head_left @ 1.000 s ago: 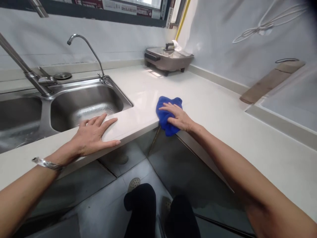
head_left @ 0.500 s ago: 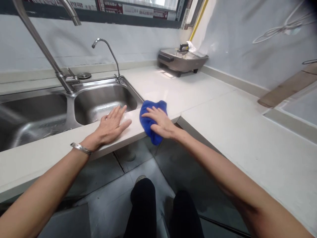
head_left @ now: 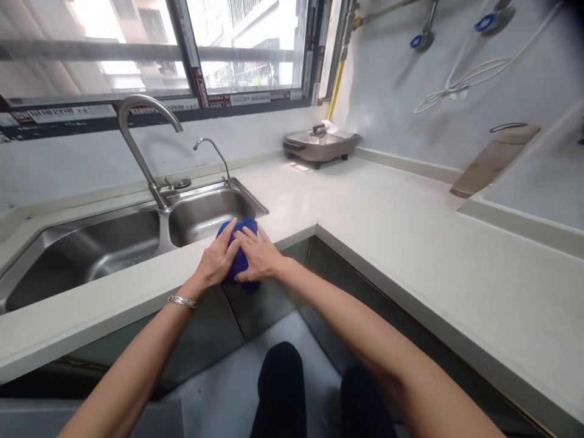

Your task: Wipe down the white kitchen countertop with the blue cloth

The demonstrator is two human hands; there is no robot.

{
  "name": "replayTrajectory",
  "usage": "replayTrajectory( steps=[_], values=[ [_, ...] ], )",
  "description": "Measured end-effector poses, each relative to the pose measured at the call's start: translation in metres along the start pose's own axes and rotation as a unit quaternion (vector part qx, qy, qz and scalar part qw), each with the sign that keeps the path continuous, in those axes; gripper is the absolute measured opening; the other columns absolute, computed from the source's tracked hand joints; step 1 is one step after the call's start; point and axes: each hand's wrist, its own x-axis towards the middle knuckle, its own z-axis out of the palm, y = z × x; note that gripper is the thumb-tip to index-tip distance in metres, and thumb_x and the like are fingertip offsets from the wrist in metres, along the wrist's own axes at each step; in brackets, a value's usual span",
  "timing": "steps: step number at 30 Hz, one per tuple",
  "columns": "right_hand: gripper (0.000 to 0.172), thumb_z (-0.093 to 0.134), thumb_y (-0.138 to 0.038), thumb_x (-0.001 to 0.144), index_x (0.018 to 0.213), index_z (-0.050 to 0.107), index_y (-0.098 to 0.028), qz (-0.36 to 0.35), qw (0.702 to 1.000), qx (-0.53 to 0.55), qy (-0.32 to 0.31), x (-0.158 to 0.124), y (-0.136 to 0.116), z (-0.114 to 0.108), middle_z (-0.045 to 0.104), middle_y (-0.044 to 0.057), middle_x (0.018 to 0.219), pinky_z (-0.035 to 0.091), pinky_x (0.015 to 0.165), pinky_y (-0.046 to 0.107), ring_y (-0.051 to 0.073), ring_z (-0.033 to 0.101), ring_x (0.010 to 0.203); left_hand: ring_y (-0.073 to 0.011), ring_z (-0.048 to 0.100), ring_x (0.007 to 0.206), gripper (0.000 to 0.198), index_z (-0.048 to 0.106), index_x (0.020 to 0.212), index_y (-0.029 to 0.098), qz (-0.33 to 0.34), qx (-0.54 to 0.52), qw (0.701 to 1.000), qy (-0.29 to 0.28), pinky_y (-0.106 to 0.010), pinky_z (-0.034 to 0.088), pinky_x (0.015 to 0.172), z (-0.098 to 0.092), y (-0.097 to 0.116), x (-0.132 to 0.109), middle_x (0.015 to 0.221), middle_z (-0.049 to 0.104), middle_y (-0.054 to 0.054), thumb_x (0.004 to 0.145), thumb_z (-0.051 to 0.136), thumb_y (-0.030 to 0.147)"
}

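Note:
A bunched blue cloth lies over the front edge of the white countertop, before the right sink basin, with part of it hanging down. My left hand grips its left side, thumb and fingers against the fabric. From the right, my right hand holds the same cloth, fingers bent over its top. The two hands meet at the fingertips and hide much of the cloth. A silver bracelet circles my left wrist.
Behind my hands is a steel double sink with a large faucet and a thin tap. An electric pan stands in the back corner. A brown pouch leans by the right wall. Cabinets sit under the counter.
My right hand has brought the cloth left along the counter edge. My left hand, earlier flat on the counter, is now on the cloth. The view has tilted up, showing more window.

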Motion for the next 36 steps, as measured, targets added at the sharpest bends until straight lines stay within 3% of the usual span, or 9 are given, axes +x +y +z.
replayTrajectory(
  steps=[2,5,8,12,16,21,27,33,36],
  values=[
    [0.107,0.075,-0.057,0.076,0.162,0.031,-0.012,-0.006,0.999,-0.011,-0.033,-0.025,0.019,-0.019,0.027,0.018,0.171,0.011,0.129,0.061,0.037,0.017,0.159,-0.0254,0.029,0.157,0.074,0.039,0.16,0.025,-0.008,0.07,0.997,-0.032,-0.047,0.024,0.132,0.002,0.001,0.002,0.166,0.037,-0.006,0.1,0.023,0.066],
    [0.075,0.057,-0.054,0.093,0.156,0.043,-0.015,0.019,0.998,-0.058,-0.023,-0.078,0.058,-0.052,0.044,0.018,0.162,0.024,0.127,0.057,0.033,0.038,0.152,-0.0296,0.024,0.159,0.073,0.051,0.153,0.021,0.006,0.192,0.977,-0.094,-0.05,0.022,0.132,0.0,0.002,0.005,0.165,0.038,-0.011,0.098,0.032,0.066],
    [0.057,0.05,-0.044,0.097,0.145,0.054,-0.014,0.07,0.985,-0.156,0.002,-0.143,0.105,-0.074,0.054,0.02,0.152,0.031,0.123,0.058,0.036,0.048,0.144,-0.0322,0.022,0.159,0.08,0.042,0.158,0.021,0.019,0.263,0.955,-0.134,-0.052,0.026,0.131,-0.002,0.004,0.005,0.169,0.029,-0.014,0.095,0.039,0.07],
    [0.053,0.051,-0.046,0.094,0.14,0.058,-0.019,0.121,0.968,-0.219,-0.004,-0.233,0.16,-0.07,0.056,0.02,0.149,0.043,0.114,0.06,0.039,0.054,0.137,-0.0349,0.02,0.16,0.093,0.032,0.163,0.02,0.013,0.31,0.938,-0.155,-0.054,0.032,0.127,0.002,0.011,0.008,0.171,0.024,-0.016,0.089,0.047,0.076],
    [0.069,0.047,-0.053,0.098,0.159,0.037,-0.022,0.089,0.975,-0.198,0.045,-0.296,0.184,-0.046,0.045,0.018,0.161,0.044,0.116,0.058,0.037,0.044,0.148,-0.0342,0.018,0.16,0.095,0.03,0.163,0.018,0.01,0.32,0.937,-0.141,-0.052,0.03,0.129,0.019,0.019,0.023,0.17,0.024,-0.017,0.09,0.047,0.076],
    [0.076,0.046,-0.052,0.1,0.167,0.013,-0.034,0.093,0.974,-0.166,0.124,-0.313,0.173,-0.033,0.034,0.011,0.169,0.039,0.12,0.063,0.035,0.035,0.154,-0.0338,0.012,0.161,0.111,0.028,0.163,0.014,0.018,0.297,0.943,-0.148,-0.047,0.019,0.133,0.048,0.03,0.057,0.172,0.017,-0.02,0.08,0.058,0.081],
    [0.072,0.049,-0.046,0.099,0.165,0.022,-0.037,0.136,0.971,-0.135,0.144,-0.306,0.159,-0.039,0.038,0.006,0.167,0.038,0.121,0.061,0.034,0.038,0.152,-0.0326,0.008,0.162,0.107,0.029,0.163,0.014,0.032,0.258,0.953,-0.158,-0.046,0.012,0.134,0.084,0.052,0.102,0.172,0.015,-0.019,0.084,0.049,0.083],
    [0.072,0.051,-0.04,0.097,0.164,0.026,-0.032,0.145,0.97,-0.135,0.141,-0.305,0.152,-0.043,0.037,0.008,0.168,0.038,0.122,0.06,0.033,0.036,0.153,-0.0316,0.007,0.162,0.11,0.028,0.164,0.015,0.038,0.236,0.956,-0.167,-0.045,0.01,0.134,0.128,0.08,0.152,0.173,0.014,-0.017,0.082,0.045,0.087],
    [0.069,0.05,-0.038,0.096,0.162,0.03,-0.03,0.151,0.969,-0.133,0.141,-0.303,0.15,-0.045,0.038,0.009,0.167,0.038,0.122,0.059,0.032,0.035,0.154,-0.031,0.008,0.162,0.111,0.027,0.164,0.017,0.059,0.224,0.955,-0.184,-0.045,0.011,0.134,0.139,0.088,0.173,0.173,0.013,-0.015,0.081,0.047,0.087]
  ],
)
